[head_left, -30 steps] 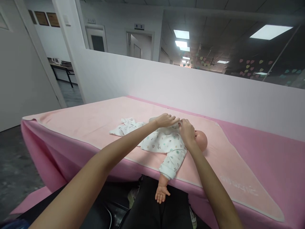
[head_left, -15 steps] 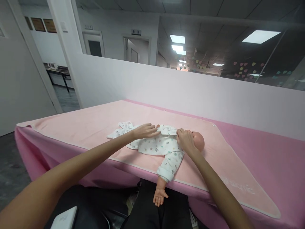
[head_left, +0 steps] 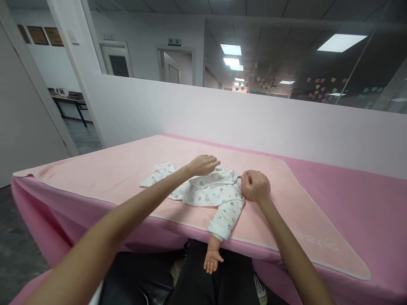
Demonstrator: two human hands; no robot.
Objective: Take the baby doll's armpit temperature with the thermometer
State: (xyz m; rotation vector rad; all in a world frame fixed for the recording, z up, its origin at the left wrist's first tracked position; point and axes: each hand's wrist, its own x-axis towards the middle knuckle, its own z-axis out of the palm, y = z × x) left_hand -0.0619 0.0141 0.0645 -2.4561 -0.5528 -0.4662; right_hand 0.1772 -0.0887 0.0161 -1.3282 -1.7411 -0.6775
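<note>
A baby doll lies on its back across the table, head to the right. It wears a white patterned baby shirt, whose front flap lies over the chest. My left hand is above the doll's middle, fingers stretched out, holding nothing. Over the doll's head, my right hand is loosely curled with no cloth showing in it, and it hides most of the head. One doll arm hangs over the table's near edge, palm up. White patterned cloth lies at the doll's leg end.
A light pink blanket covers the table over a darker pink cloth. Behind the table stands a white half wall with glass above. A door is at the left. My legs are under the near edge.
Both hands have let go of the shirt's front edge, which has dropped onto the chest. My left hand has risen slightly; my right has moved right, over the head. The view has shifted a little.
</note>
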